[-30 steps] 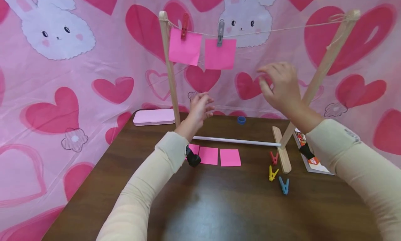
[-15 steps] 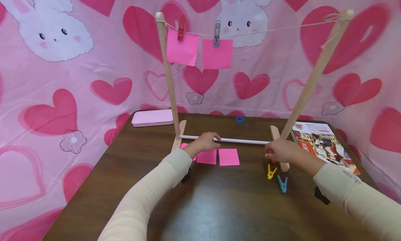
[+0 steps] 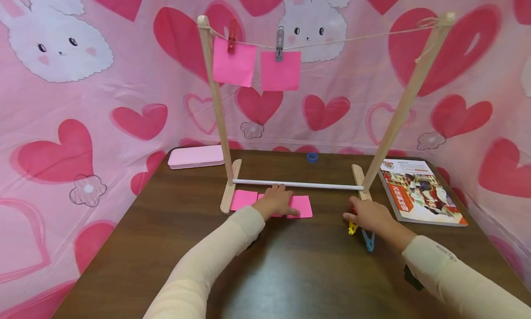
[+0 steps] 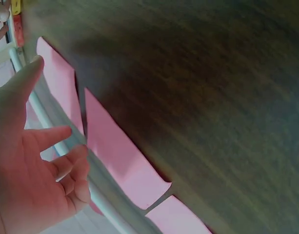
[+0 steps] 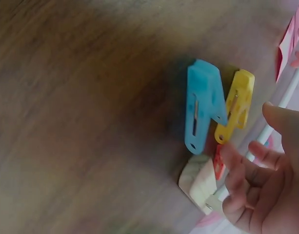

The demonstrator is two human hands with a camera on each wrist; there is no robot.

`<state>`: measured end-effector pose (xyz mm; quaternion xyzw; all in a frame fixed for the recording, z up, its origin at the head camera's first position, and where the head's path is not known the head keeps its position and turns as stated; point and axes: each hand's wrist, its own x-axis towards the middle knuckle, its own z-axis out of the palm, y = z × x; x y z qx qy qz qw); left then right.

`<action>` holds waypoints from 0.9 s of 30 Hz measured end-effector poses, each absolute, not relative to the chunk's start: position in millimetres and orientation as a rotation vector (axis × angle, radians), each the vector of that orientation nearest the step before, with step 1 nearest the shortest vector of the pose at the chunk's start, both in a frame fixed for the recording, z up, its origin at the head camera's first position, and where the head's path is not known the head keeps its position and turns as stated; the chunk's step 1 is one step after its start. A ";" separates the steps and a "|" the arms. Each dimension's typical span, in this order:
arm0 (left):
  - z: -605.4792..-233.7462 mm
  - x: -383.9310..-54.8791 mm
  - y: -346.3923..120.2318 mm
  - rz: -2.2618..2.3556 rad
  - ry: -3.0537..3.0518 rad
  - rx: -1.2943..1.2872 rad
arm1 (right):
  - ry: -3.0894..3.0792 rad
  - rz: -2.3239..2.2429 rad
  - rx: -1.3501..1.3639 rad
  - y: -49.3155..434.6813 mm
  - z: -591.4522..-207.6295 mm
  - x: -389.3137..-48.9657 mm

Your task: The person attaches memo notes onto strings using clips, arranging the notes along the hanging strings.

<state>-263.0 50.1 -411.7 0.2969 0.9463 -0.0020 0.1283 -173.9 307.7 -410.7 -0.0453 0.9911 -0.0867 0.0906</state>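
Notes (image 3: pixel 244 200) lie under left hand (image 3: pixel 275 202), pegs (image 5: pixel 203 90) under right hand (image 3: pixel 370 214), palms down, fingers apart.

Around my left hand (image 3: pixel 277 202), the dark table (image 3: pixel 290 273) holds pink paper squares (image 3: pixel 302 205); near my right (image 3: pixel 370 216) lie blue (image 5: pixel 203 107), yellow (image 5: pixel 237 100) and red clips (image 5: pixel 219 163), a book (image 3: pixel 421 190) farther right. Beyond both: a pink case (image 3: pixel 196 156), a blue ring (image 3: pixel 312 157).
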 end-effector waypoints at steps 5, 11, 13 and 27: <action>-416.5 -263.2 51.5 0.011 2.776 0.839 | 2.940 -0.271 0.023 308.3 -415.5 -174.5; -420.4 -264.1 51.9 0.093 2.814 0.868 | 2.919 -0.304 0.082 308.1 -424.3 -176.1; -422.4 -264.2 51.6 0.136 2.826 0.882 | 2.916 -0.318 0.090 307.3 -427.3 -176.4; -434.9 -261.9 49.9 0.775 2.711 0.838 | 2.988 -0.579 0.137 299.9 -413.0 -166.9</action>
